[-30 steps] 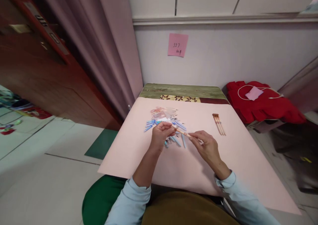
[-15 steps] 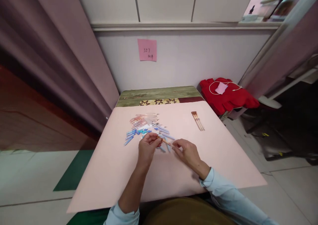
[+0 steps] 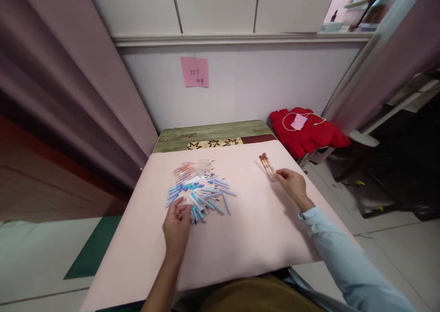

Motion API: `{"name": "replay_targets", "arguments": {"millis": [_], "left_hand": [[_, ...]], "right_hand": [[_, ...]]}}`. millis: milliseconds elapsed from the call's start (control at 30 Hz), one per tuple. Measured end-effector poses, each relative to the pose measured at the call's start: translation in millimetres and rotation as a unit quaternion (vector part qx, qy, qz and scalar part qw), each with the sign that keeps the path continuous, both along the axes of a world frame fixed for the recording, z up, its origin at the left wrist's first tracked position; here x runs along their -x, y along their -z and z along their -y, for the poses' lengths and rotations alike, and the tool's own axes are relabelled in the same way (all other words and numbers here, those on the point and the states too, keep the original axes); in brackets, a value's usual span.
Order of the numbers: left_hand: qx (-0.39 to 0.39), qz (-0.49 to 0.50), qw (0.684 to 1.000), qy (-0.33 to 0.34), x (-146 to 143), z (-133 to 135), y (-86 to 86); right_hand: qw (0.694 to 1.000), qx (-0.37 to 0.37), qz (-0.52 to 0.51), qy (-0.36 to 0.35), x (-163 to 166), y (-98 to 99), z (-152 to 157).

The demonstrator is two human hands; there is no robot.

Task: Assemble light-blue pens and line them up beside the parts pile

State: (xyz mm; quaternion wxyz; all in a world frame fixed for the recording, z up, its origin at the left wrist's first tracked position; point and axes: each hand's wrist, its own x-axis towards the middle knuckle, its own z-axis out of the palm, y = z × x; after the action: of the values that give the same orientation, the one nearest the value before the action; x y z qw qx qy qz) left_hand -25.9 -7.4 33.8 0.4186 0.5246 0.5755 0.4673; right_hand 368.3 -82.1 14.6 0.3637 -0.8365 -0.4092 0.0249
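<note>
My left hand [image 3: 177,227] hovers at the near left edge of a loose pile of pen parts, fingers loosely bent and apart, nothing visible in them. Blue and pale-violet barrels and caps [image 3: 215,204] lie in the near part of the pile. Clear and pinkish pieces [image 3: 189,170] lie behind them. On the right, my right hand [image 3: 292,183] pinches the lower end of a cream pen with a brown top, right beside the small row of matching pens [image 3: 267,166]. Its fingertips partly cover the pens' lower ends, which look blurred.
A pale pink sheet [image 3: 240,243] covers most of the table. Beyond it shows a green wood-pattern strip [image 3: 213,130]. Red cloth [image 3: 309,137] with a white cable lies past the right back corner. A pink note [image 3: 195,72] is stuck on the wall behind.
My hands have parted. The right one carried the cream pen right to the row of pens; the left let go of it and moved left and down beside the pile. The view shifted slightly.
</note>
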Motion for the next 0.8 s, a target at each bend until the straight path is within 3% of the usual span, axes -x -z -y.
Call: {"name": "replay_targets", "arguments": {"millis": [133,300,800], "left_hand": [[-0.05,-0.033,0.995,-0.079,26,-2,25.6],[-0.033,-0.018,0.997,-0.071,32,1,44.2],[-0.028,-0.011,0.998,-0.06,33,2,40.7]], "right_hand": [[0.994,0.096,0.01,0.057,-42,8.3,-12],[0.986,0.153,0.0,0.069,-46,15.1,-25],[0.984,0.172,0.007,0.052,-38,10.0,-46]]}}
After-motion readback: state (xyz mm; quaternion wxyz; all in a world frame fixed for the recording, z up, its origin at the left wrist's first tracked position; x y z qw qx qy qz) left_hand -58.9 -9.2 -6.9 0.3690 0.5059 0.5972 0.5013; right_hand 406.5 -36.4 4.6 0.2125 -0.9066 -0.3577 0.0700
